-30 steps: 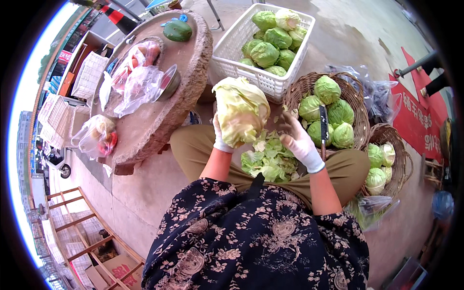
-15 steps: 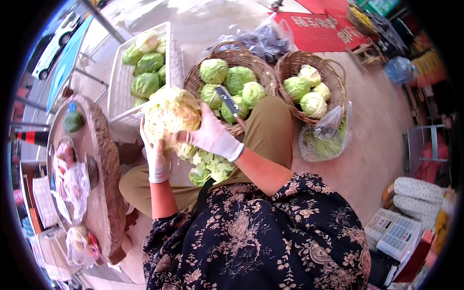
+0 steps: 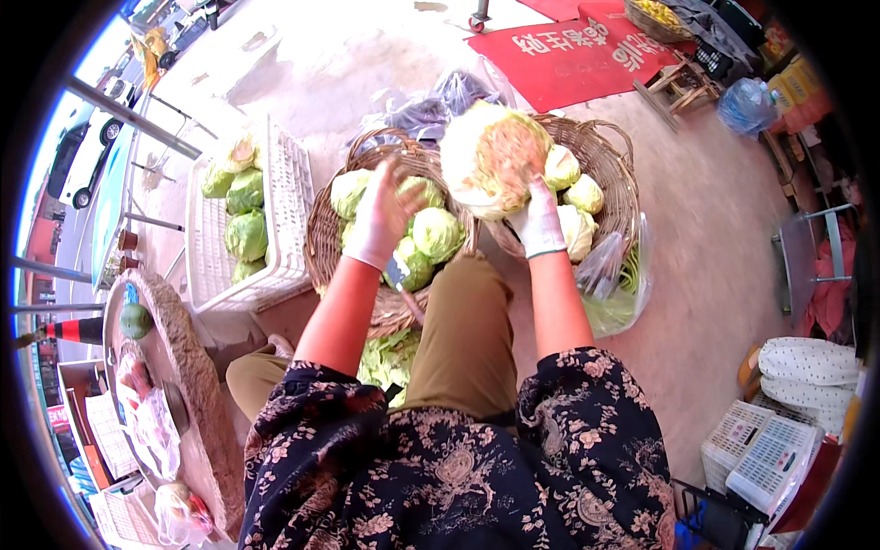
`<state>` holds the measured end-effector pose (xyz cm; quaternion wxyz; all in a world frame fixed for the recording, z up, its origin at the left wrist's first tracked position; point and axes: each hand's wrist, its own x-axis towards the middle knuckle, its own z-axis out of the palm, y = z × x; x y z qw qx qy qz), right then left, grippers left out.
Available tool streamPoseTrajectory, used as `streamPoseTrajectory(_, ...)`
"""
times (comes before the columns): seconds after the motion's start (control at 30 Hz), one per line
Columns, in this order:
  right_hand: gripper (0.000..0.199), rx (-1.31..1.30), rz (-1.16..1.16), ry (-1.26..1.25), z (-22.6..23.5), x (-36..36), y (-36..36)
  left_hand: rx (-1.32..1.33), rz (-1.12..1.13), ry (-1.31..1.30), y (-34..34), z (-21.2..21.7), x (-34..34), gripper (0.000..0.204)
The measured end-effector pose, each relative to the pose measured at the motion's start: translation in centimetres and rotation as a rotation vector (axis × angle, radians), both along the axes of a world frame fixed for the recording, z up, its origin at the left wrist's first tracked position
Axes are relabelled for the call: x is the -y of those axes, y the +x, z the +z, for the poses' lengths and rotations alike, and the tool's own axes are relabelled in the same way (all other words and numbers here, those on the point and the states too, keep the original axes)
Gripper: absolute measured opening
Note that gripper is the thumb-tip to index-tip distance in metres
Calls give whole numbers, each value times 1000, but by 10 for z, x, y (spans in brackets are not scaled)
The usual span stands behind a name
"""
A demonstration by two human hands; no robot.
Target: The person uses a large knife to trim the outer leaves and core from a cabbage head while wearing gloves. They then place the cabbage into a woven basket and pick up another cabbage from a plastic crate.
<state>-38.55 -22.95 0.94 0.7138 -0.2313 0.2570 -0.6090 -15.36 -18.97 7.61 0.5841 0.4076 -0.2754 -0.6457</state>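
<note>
We hold a pale cabbage (image 3: 490,160) at one o'clock, our right hand (image 3: 539,223) gripping it in its fingers over a wicker basket (image 3: 621,188). Our left hand (image 3: 374,225), at eleven — fingers open, slightly blurred — is above a second basket (image 3: 323,225) of green cabbages (image 3: 437,235), where a knife (image 3: 396,273) lies. A white crate (image 3: 290,206) stands near ten o'clock, the stone tabletop (image 3: 199,394) at eight.

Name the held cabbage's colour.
The cabbage is pale yellow with a pinkish patch; best in the head view.
</note>
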Motion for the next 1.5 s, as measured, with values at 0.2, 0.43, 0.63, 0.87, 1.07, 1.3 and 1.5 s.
streamPoseTrajectory(0.2,54,-479,-402,247,-87,84,-56,-184,-119,315,-20,-92,38,76)
streamPoseTrajectory(0.43,90,-1037,-514,410,-151,179,-84,-309,-116,518,-31,-147,74,66)
streamPoseTrajectory(0.63,97,-1594,-214,616,-159,219,-65,-327,-74,601,-5,-177,64,68)
streamPoseTrajectory(0.87,85,-1678,38,380,-163,182,-46,-336,-68,570,7,-187,52,68)
streamPoseTrajectory(1.07,54,-1668,463,-116,-89,132,0,-262,144,565,63,-185,-5,63)
streamPoseTrajectory(1.3,49,-1773,1007,-700,4,20,134,-365,476,560,146,-198,-80,58)
streamPoseTrajectory(1.5,50,-2281,1010,-489,-94,-91,209,-449,546,598,178,-202,-118,64)
